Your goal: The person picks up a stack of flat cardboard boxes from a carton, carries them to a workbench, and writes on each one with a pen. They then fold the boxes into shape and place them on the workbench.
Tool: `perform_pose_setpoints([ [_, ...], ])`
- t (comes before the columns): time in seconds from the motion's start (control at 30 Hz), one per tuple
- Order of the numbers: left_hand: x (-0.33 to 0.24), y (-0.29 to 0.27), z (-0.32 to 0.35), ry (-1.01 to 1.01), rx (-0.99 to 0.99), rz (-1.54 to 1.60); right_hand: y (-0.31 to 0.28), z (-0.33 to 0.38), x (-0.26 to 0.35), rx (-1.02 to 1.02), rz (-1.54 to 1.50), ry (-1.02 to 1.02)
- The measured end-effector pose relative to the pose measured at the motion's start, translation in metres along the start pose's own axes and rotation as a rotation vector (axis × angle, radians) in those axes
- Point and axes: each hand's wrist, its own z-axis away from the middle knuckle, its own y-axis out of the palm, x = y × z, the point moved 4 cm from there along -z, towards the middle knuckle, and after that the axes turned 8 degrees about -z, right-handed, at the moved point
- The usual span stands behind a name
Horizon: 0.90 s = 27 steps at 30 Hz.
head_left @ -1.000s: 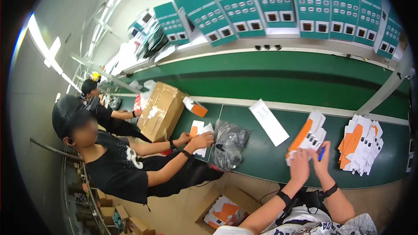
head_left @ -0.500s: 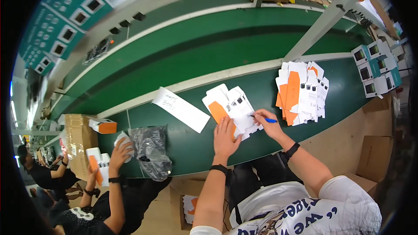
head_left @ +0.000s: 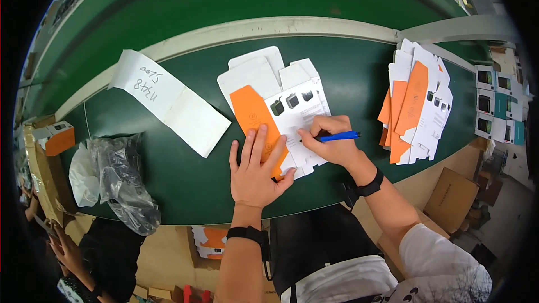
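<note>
A flattened white and orange carton (head_left: 292, 109) with small dark pictures printed on it lies on the green table in front of me. Flat on its orange panel rests my left hand (head_left: 255, 177), fingers spread, touching the lower part. My right hand (head_left: 331, 140) is closed around a blue pen (head_left: 343, 136), its tip at the white panel's printed text. To the left lies a long white paper strip (head_left: 185, 115) with handwriting. Farther right is a stack of similar flattened cartons (head_left: 432, 118).
Clear plastic bags (head_left: 126, 174) lie at the table's left, near a cardboard box (head_left: 42, 171) with a small white and orange box (head_left: 58, 137) on it. Boxes (head_left: 497, 104) are stacked far right. A co-worker's hand (head_left: 67, 252) shows at lower left.
The view has tilted down and come closer to the table. My left hand stays on the carton and my right hand still holds the pen. The co-worker's hands have left the bags.
</note>
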Motion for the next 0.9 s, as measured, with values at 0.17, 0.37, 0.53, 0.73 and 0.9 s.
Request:
perform_pose_setpoints([
  [0.17, -0.001, 0.005, 0.000, -0.004, -0.029, 0.010, -0.001, 0.002, -0.003, -0.049, 0.058, -0.049],
  [0.37, 0.001, 0.003, -0.003, -0.009, -0.009, 0.013, -0.006, 0.013, -0.008, -0.327, -0.229, 0.183],
  [0.53, 0.014, -0.011, 0.004, 0.002, 0.039, 0.038, -0.002, 0.010, 0.010, -0.416, 0.134, 0.104],
  [0.73, -0.005, 0.009, 0.000, 0.032, 0.039, 0.180, -0.020, 0.023, -0.022, -0.452, 0.093, 0.157],
  [0.9, -0.007, 0.003, 0.003, -0.051, 0.086, 0.155, -0.099, 0.038, -0.044, -0.587, -0.158, 0.118],
])
